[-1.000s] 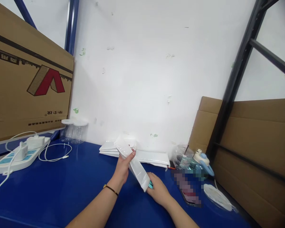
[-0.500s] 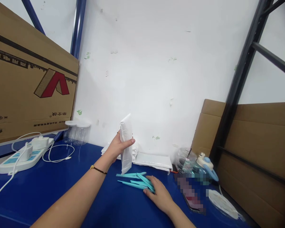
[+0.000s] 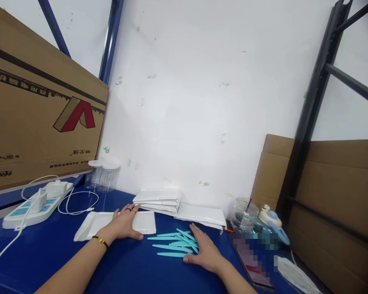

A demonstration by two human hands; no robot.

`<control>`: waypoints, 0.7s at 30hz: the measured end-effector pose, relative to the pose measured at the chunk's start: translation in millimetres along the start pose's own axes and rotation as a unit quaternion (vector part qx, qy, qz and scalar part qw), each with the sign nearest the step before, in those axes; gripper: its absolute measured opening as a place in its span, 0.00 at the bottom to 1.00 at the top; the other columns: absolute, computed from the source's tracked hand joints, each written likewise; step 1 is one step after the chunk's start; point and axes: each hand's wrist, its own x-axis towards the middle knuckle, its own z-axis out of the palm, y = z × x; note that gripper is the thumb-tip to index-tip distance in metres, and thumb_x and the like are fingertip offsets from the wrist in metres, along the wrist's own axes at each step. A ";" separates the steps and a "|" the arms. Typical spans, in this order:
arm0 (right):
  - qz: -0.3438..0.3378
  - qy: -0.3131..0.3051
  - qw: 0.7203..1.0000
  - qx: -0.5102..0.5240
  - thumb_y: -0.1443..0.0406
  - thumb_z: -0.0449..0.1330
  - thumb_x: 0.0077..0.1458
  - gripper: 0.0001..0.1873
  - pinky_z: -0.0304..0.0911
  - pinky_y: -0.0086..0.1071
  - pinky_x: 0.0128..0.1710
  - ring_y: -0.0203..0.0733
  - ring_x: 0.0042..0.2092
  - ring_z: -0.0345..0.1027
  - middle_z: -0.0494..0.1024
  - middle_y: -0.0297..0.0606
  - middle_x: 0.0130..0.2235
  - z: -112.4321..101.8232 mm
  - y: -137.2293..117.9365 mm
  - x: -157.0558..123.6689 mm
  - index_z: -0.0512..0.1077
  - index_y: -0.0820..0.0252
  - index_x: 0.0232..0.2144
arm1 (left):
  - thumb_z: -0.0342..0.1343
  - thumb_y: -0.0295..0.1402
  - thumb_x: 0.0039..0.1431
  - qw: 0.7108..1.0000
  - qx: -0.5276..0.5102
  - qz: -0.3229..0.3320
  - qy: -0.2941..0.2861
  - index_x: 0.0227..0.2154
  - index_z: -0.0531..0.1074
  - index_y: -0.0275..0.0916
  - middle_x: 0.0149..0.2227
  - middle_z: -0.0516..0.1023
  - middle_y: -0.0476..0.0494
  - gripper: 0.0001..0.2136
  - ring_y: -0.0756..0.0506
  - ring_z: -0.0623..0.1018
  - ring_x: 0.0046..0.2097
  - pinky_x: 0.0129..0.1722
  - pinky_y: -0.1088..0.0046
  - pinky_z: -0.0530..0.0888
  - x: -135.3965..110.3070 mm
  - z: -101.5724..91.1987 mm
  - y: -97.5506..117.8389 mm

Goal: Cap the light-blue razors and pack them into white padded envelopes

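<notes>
While touching slim turquoise plastic-looking sticks (image 3: 171, 247), mostly stretched lengthwise leftward, with spread-fingered right hand (image 3: 206, 251), resting left hand (image 3: 124, 223), also splayed, on flat white rectangular packet (image 3: 144, 223).

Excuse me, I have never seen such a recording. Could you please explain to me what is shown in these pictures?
There is no machine: these are a person's two bare hands. Every picture comes from one camera worn on the head, looking forward and down.

The left hand rests on a white packet on the blue table. The right hand is spread at the right ends of some turquoise sticks. Neither hand appears to lift anything.

Behind them lie more white packets. To the left are a power strip and clear jars.
</notes>
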 end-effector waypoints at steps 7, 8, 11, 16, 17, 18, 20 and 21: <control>-0.091 -0.017 0.996 0.009 0.43 0.57 0.48 0.39 0.38 0.47 0.62 0.52 0.65 0.41 0.56 0.37 0.63 2.7 -13.2 2.8 0.58 0.49 0.59 | 0.58 0.49 0.47 0.940 -0.307 0.129 -0.077 0.54 0.66 0.46 0.59 0.62 0.39 0.30 0.38 0.59 0.61 0.60 0.62 0.53 -35.0 31.5 81.1; -0.100 -0.016 0.995 0.012 0.44 0.55 0.50 0.37 0.39 0.46 0.62 0.52 0.64 0.42 0.56 0.37 0.63 3.8 -15.4 -2.0 0.58 0.49 0.59 | 0.59 0.50 0.45 0.943 -0.289 0.119 -0.114 0.55 0.65 0.44 0.60 0.61 0.37 0.33 0.36 0.56 0.62 0.61 0.58 0.51 -40.0 38.9 90.4; -0.122 -0.023 0.992 0.035 0.46 0.55 0.52 0.34 0.40 0.45 0.63 0.51 0.64 0.43 0.57 0.37 0.62 4.9 -17.9 -18.6 0.58 0.48 0.59 | 0.62 0.50 0.41 0.952 -0.228 0.131 -0.156 0.55 0.64 0.42 0.60 0.59 0.33 0.37 0.32 0.51 0.64 0.61 0.49 0.42 -51.7 55.5 105.0; -0.078 0.020 0.977 0.198 0.48 0.55 0.53 0.31 0.50 0.42 0.59 0.51 0.59 0.56 0.66 0.40 0.58 -9.0 2.6 -29.4 0.64 0.53 0.56 | 0.62 0.50 0.41 0.948 -0.204 0.175 -0.172 0.53 0.67 0.47 0.60 0.61 0.36 0.33 0.32 0.55 0.62 0.60 0.50 0.46 -57.6 53.3 107.1; -0.058 0.054 0.971 0.227 0.48 0.54 0.54 0.29 0.53 0.42 0.57 0.50 0.57 0.60 0.68 0.41 0.56 -13.1 10.0 -28.3 0.66 0.55 0.54 | 0.62 0.50 0.41 0.948 -0.206 0.181 -0.163 0.51 0.70 0.47 0.58 0.64 0.36 0.30 0.32 0.59 0.61 0.59 0.52 0.51 -56.1 50.9 107.7; -0.039 0.089 0.965 0.245 0.48 0.53 0.54 0.28 0.56 0.41 0.55 0.50 0.55 0.62 0.71 0.41 0.53 -16.8 17.5 -26.9 0.68 0.56 0.51 | 0.60 0.50 0.44 0.949 -0.207 0.186 -0.147 0.48 0.72 0.47 0.54 0.69 0.36 0.26 0.33 0.63 0.58 0.57 0.54 0.56 -53.5 48.8 109.0; -0.007 0.130 0.959 0.250 0.48 0.54 0.53 0.26 0.60 0.41 0.51 0.51 0.49 0.67 0.76 0.42 0.46 -21.1 30.7 -24.3 0.73 0.59 0.46 | 0.55 0.47 0.50 0.956 -0.195 0.188 -0.110 0.40 0.76 0.46 0.44 0.76 0.38 0.17 0.35 0.72 0.49 0.50 0.60 0.65 -44.9 46.3 113.5; 0.003 0.136 0.961 0.241 0.49 0.55 0.52 0.24 0.61 0.40 0.48 0.50 0.46 0.68 0.77 0.41 0.43 -21.5 35.2 -23.7 0.74 0.60 0.43 | 0.54 0.44 0.51 0.961 -0.183 0.183 -0.100 0.36 0.77 0.46 0.39 0.78 0.39 0.13 0.37 0.74 0.44 0.46 0.63 0.67 -39.2 46.0 116.7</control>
